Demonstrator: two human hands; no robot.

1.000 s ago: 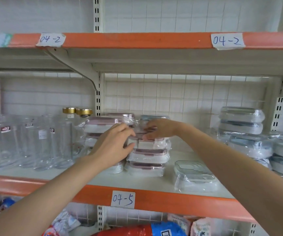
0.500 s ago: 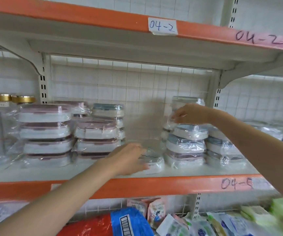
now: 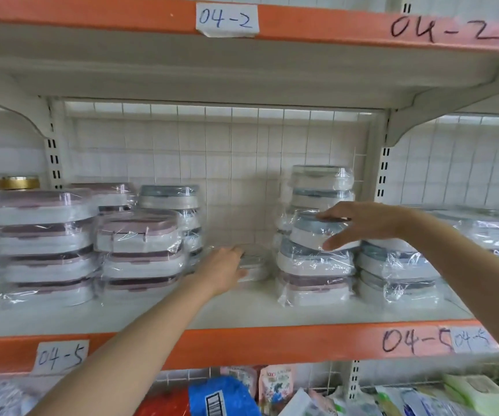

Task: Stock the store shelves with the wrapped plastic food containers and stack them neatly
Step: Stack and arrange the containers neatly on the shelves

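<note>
Shelf [image 3: 272,307] cream metal, orange lip. Containers rounded-square, white plastic, crinkled clear film. My right hand [image 3: 362,223] grips the grey-lidded container [image 3: 311,232] topping the middle stack, fingers along the lid, thumb spread below. My left hand [image 3: 221,273] covers a lone clear container [image 3: 255,262] on the shelf; finger state hidden
</note>
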